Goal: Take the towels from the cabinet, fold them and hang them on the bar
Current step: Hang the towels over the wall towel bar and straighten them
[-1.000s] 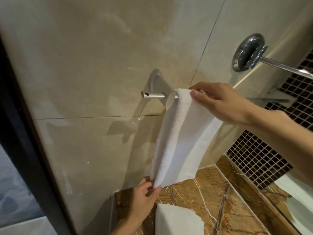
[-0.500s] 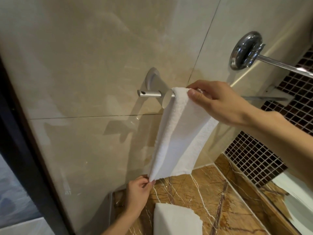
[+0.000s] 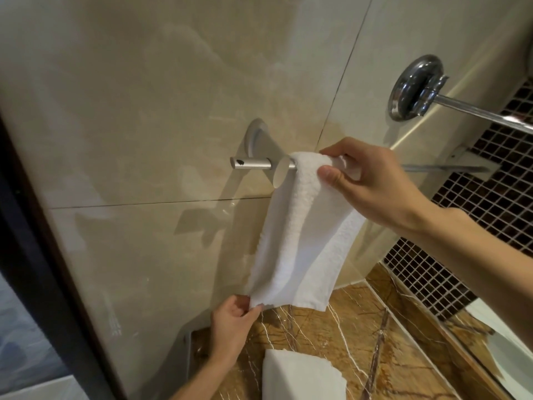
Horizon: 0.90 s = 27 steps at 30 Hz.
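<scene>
Right hand (image 3: 372, 183) pinches towel (image 3: 300, 235) top over bar (image 3: 251, 164); towel's long axis hangs down-left from that grip to left hand (image 3: 233, 327), pinching bottom corner.

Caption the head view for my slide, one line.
A person's right hand holds a folded white towel over the wall bar while the left hand pinches its lower corner.

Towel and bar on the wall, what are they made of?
The towel looks like white terry cotton: its surface is fuzzy and loopy, and it drapes softly. The bar looks like brushed metal, perhaps aluminium or steel: it is matte silver-grey with a dull sheen.
</scene>
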Each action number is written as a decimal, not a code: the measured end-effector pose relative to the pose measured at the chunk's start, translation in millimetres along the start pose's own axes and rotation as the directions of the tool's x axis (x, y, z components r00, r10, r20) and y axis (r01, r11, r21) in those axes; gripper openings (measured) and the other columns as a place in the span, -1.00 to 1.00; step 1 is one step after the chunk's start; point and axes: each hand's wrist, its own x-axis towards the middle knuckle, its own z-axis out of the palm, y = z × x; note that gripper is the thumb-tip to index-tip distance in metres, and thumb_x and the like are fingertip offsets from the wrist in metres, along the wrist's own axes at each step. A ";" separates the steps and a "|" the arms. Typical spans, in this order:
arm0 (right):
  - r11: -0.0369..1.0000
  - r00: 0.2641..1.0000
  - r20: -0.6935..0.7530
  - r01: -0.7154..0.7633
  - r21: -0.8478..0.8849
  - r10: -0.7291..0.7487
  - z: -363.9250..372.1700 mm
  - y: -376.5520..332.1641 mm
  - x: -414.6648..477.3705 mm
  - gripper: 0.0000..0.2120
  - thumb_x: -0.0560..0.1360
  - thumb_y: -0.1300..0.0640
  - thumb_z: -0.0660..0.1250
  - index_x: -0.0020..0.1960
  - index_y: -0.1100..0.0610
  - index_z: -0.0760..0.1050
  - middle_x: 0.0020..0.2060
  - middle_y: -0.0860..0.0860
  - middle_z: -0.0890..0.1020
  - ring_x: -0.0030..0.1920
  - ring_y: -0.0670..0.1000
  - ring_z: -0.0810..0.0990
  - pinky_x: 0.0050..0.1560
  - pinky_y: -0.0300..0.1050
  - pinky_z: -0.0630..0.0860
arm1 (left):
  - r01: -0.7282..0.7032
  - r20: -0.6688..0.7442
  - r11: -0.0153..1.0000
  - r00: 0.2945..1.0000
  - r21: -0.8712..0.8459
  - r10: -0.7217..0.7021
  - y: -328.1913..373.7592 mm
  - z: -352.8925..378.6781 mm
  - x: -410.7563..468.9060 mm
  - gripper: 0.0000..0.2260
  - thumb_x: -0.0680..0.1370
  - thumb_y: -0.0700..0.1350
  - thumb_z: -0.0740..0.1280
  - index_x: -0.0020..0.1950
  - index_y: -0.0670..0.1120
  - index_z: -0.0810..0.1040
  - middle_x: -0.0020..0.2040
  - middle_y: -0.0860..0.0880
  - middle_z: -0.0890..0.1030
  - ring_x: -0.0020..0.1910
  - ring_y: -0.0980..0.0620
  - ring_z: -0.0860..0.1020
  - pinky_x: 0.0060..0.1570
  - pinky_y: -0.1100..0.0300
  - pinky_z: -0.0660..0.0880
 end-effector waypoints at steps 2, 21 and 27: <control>1.000 1.000 0.009 0.002 -0.006 -0.002 -0.5 0.8 0.7 -0.68 0.53 -0.04 0.32 0.17 0.15 0.54 -0.04 -0.01 0.63 0.00 0.04 0.60 -0.01 -0.01 0.51 | -0.009 -0.009 1.000 1.000 -0.014 0.009 2.0 0.6 0.0 -0.70 0.30 -0.33 0.56 -0.21 -0.06 0.50 -0.40 0.05 0.64 -0.43 0.25 0.57 -0.40 0.45 0.44; 0.999 0.998 0.060 0.027 -0.027 -0.025 -5.4 2.3 2.3 -0.65 0.54 -0.05 0.29 0.20 0.15 0.53 0.00 0.01 0.65 -0.03 0.04 0.61 -0.04 0.10 0.54 | -0.130 0.107 0.976 0.988 0.176 0.113 -14.7 -4.1 3.4 -0.83 0.44 -0.27 0.46 -0.24 0.00 0.65 -0.30 0.09 0.70 -0.25 0.05 0.67 -0.20 0.23 0.57; 0.993 0.991 0.102 0.096 -0.073 -0.088 -8.5 2.1 3.9 -0.62 0.56 -0.03 0.24 0.26 0.18 0.52 0.10 0.06 0.64 0.02 0.10 0.62 0.01 0.10 0.53 | -0.122 0.110 0.976 0.989 0.183 0.103 -14.1 -0.6 8.3 -0.82 0.44 -0.27 0.46 -0.25 0.01 0.65 -0.29 0.08 0.70 -0.23 0.04 0.68 -0.15 0.17 0.58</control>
